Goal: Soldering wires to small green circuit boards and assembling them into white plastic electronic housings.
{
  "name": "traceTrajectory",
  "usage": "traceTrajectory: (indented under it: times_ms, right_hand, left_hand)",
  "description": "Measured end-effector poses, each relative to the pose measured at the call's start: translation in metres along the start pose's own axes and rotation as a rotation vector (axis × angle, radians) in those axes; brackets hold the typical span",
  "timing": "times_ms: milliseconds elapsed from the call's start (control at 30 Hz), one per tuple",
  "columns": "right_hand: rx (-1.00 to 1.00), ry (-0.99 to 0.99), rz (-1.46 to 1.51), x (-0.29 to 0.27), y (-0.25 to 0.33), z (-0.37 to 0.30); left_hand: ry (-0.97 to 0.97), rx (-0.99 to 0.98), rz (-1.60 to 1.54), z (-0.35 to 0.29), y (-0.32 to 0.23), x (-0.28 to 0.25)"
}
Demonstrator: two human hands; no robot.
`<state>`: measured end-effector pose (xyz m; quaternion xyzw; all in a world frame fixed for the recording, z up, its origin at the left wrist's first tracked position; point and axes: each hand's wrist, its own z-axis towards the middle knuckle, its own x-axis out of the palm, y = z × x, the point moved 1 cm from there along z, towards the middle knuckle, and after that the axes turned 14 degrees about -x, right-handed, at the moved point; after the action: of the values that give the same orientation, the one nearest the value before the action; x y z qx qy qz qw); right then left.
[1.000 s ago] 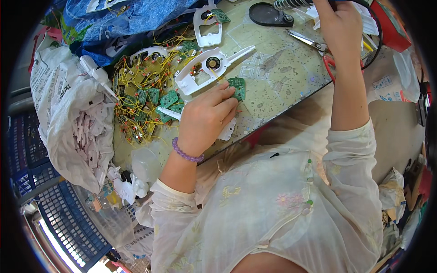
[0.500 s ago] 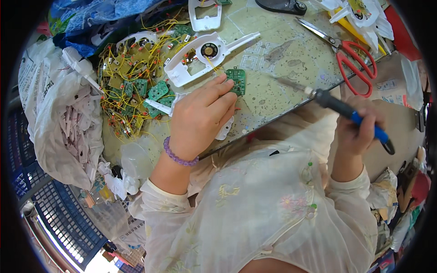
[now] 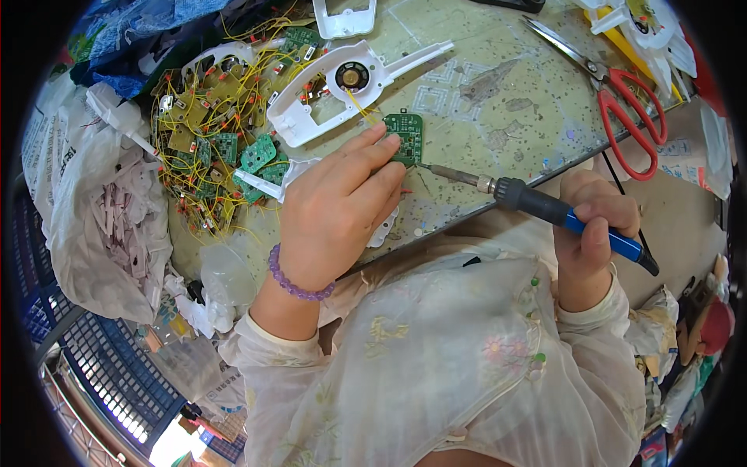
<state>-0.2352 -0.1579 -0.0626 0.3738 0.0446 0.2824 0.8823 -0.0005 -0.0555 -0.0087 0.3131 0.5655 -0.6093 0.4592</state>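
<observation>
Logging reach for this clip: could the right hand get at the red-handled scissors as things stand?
Probably yes, but not freely: the right hand is closed around the soldering iron and would likely need to release it first. The scissors lie nearby, with nothing seen covering them.

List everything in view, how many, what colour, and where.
table: one, pale green, upper centre
soldering iron: one, black and blue, centre right
loose circuit board: one, green, centre
wired circuit boards: many, green and tan, left
speaker shell: one, white, upper centre
scissors: one pair, red-handled, upper right
plastic parts: count unclear, white, top right
sack: one, white, far left
crumpled plastic: one, blue, upper left
basket: count unclear, blue, lower left
bracelet: one, purple, left wrist
left hand: one, bare, at loose circuit board
right hand: one, bare, around soldering iron
</observation>
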Motion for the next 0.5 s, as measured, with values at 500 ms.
traceTrajectory:
  times_ms: [500]
  right_hand:
    - [0.072,-0.029,0.093,-0.0055,-0.0064,0.0034]
  left_hand:
    - [-0.027,0.035,0.048,-0.0024,0.0053,0.0029]
